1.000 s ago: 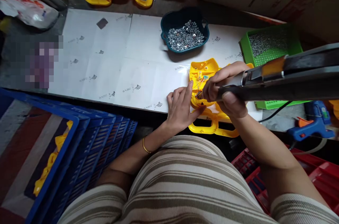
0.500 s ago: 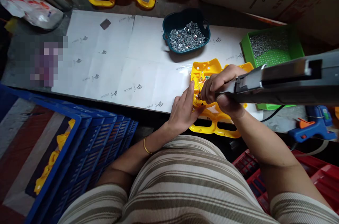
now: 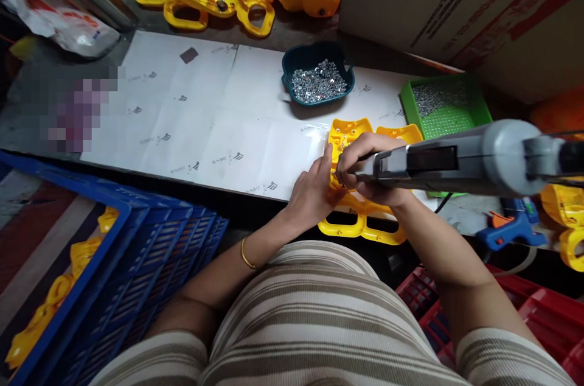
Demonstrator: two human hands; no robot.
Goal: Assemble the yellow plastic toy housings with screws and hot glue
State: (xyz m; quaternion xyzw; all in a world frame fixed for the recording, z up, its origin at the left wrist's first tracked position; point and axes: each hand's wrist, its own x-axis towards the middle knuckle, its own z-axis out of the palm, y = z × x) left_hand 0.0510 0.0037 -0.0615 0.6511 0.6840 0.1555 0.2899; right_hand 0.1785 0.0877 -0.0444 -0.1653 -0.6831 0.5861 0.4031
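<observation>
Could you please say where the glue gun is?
In the head view, the glue gun lies at right, at the table edge, beside yellow parts.

Bowl [image 3: 301,59] bhd shell [image 3: 350,128] & L of tray [image 3: 440,123].

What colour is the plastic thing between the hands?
The plastic thing is yellow; the head view shows it best.

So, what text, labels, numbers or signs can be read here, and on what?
"ZHEN", repeated on the white sheet; the characters beside it are unclear.
Cardboard box: black and red lettering, too blurred to quote reliably.
Plastic bag: red marks, unreadable.
Blue glue gun: nothing readable.
Grey power tool: no readable text.
</observation>
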